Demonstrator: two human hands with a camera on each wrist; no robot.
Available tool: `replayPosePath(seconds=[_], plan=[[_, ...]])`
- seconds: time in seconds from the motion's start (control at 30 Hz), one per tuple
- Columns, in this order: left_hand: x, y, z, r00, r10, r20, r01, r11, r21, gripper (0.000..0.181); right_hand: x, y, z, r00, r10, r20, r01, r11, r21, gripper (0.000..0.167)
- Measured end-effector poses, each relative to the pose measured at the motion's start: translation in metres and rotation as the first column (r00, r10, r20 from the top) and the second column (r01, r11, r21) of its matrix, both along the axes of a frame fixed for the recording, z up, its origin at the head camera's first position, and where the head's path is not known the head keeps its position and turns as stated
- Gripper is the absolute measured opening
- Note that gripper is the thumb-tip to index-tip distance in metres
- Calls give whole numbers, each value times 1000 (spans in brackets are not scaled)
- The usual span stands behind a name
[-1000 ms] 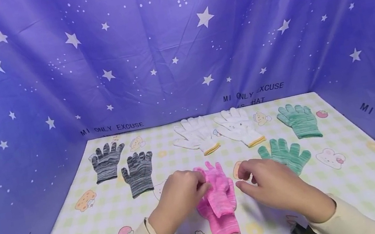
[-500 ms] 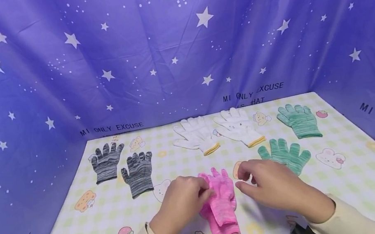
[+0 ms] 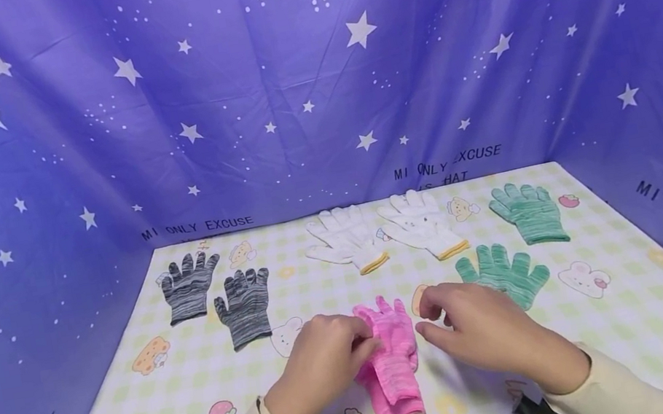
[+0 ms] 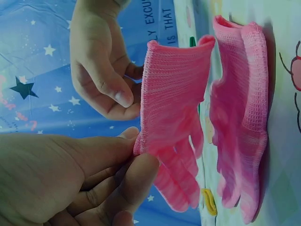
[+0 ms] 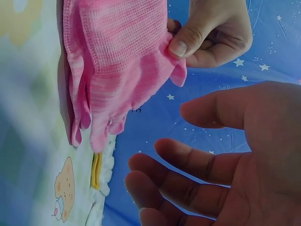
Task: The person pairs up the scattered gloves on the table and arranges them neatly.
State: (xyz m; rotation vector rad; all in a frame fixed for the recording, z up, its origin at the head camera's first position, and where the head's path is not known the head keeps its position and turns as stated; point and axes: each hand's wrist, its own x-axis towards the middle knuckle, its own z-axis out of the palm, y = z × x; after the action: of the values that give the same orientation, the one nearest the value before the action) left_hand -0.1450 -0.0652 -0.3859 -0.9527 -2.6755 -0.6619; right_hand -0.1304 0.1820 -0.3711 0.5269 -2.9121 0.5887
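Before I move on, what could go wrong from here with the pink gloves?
Only the left hand pinches the upper pink glove at one side; the right hand holds nothing, so that glove might twist or slip. It sits out of line with the lower pink glove beneath, so the pair could end up misaligned.

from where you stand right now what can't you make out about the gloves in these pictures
Head view: the lower part of the near green glove, hidden behind the right hand.
Head view: much of the lower pink glove, covered by the upper pink glove.
Right wrist view: the cuff ends of both pink gloves, cut off by the top edge.
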Motion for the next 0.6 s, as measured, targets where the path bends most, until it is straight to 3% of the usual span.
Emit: replayPosePath(seconds=[0.23, 0.6], plan=[[0, 0, -3, 996, -6, 89, 6, 1000, -3, 20, -1, -1, -3, 1000, -7, 31, 6, 1000, 8, 11], [-4, -3, -11, 997, 47, 60, -42, 995, -88, 20, -3, -4, -6, 998, -1, 60, 0, 1000, 19, 11]])
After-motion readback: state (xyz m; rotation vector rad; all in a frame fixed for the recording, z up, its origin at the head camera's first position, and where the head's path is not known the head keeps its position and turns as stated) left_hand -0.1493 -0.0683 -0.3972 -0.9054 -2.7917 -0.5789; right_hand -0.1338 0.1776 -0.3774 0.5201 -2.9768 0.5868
